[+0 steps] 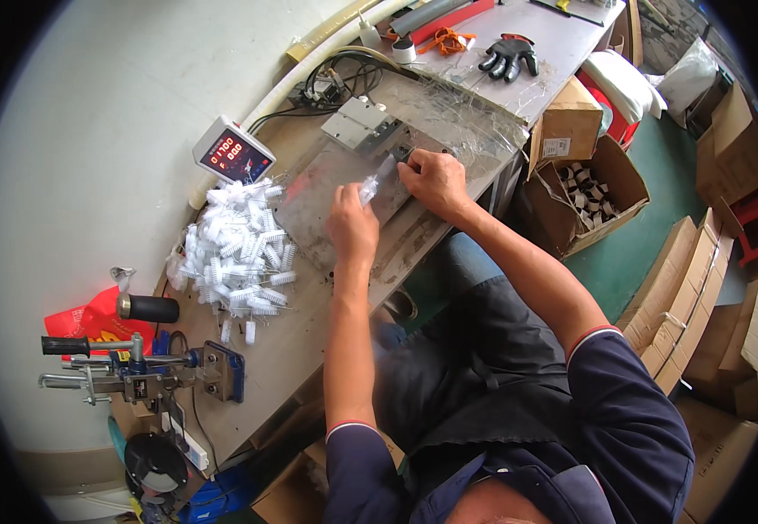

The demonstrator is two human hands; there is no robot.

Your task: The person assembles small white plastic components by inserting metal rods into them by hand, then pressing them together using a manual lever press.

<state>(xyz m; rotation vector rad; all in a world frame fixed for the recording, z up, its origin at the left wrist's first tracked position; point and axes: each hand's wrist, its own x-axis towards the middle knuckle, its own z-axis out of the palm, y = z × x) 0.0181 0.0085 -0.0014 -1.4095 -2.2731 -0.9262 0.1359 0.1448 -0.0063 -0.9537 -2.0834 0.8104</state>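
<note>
My left hand (pixel 351 225) is closed round a small white bristle brush (pixel 368 189), whose end shows past the fingers, over a metal plate (pixel 313 205) on the workbench. Just to its right, my right hand (pixel 436 182) is curled with thumb and fingers together beside a metal block (pixel 360 124) fixed at the back of the plate. Whatever those right fingers pinch is hidden. Between the hands a greyish streak is blurred. A heap of white brushes (pixel 239 244) with thin wire stems lies to the left of my left hand.
A counter with a lit display (pixel 232 153) stands behind the heap. At the lower left is a clamp with a lever (pixel 134 358). Black cables (pixel 335 79) and a black work glove (pixel 510 58) lie farther back. An open carton of short pieces (pixel 587 196) sits at right.
</note>
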